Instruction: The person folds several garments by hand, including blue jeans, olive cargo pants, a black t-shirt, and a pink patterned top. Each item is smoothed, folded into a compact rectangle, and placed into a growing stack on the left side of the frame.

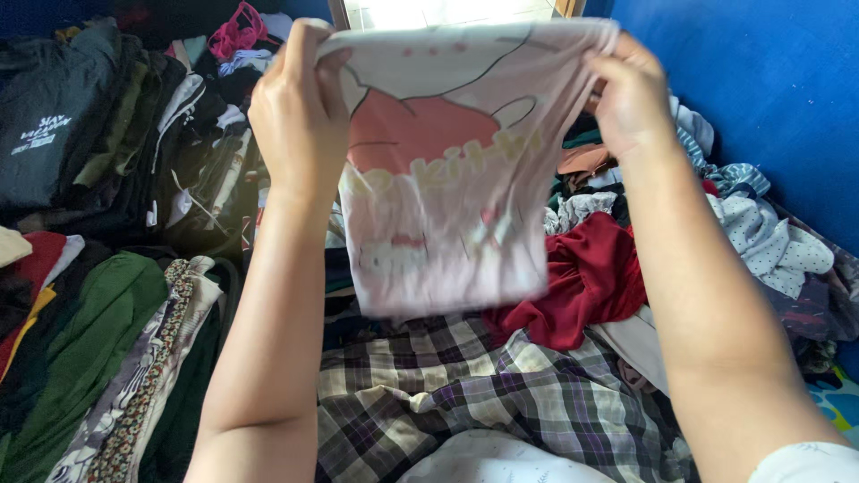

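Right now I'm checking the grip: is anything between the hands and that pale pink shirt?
No. The left hand and right hand both grip the pink shirt directly at its top edge, above the plaid cloth.

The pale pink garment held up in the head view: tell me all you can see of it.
The pale pink garment is thin, soft cloth with a coral-red cartoon print, seen faintly as if through the fabric. It hangs stretched between the left hand and right hand, which grip its top corners, lower edge blurred, above a plaid cloth.
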